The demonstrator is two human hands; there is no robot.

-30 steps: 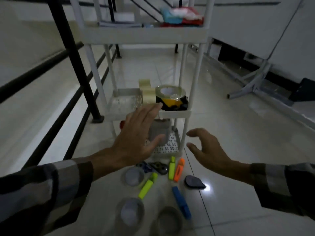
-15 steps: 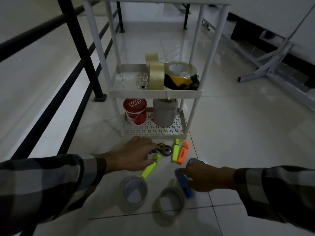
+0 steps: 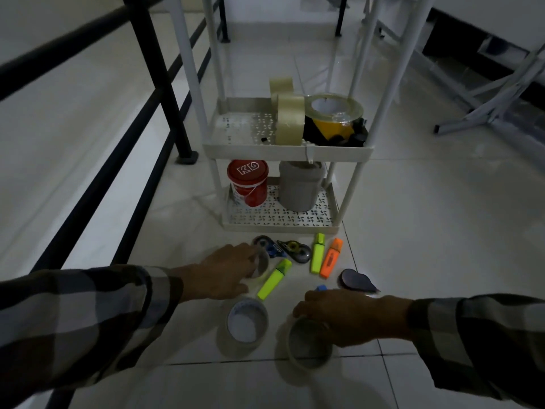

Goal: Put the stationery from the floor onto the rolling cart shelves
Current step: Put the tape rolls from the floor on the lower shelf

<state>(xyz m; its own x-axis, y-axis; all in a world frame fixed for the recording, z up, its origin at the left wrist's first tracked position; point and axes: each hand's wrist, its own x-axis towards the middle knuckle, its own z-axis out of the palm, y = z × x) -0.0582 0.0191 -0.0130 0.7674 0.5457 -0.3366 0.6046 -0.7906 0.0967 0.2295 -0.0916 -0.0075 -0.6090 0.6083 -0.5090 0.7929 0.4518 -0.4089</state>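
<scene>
Stationery lies on the tiled floor in front of the white rolling cart [image 3: 289, 150]. My left hand [image 3: 224, 273] is closed on a small clear tape roll [image 3: 262, 265], which is tipped up. My right hand [image 3: 348, 314] grips the rim of another tape roll [image 3: 309, 348]. A third roll [image 3: 244, 326] lies flat between them. Two yellow-green highlighters [image 3: 274, 278] [image 3: 318, 256], an orange highlighter [image 3: 331, 261], a blue highlighter [image 3: 321, 288] mostly hidden by my right hand, and correction tape dispensers [image 3: 295, 249] [image 3: 355, 281] lie around.
The cart's middle shelf holds upright tape rolls [image 3: 290, 119] and a large roll [image 3: 333, 109] on a yellow and black object. A red bucket [image 3: 247, 183] and a grey container [image 3: 299, 187] stand on the bottom shelf. A black railing [image 3: 159, 84] runs on the left; grey metal stand legs [image 3: 486, 107] lie to the right.
Both hands came down from the cart to the floor. The left closed on the small tape roll; the right shifted from the blue highlighter to the near roll. My view tilted downward.
</scene>
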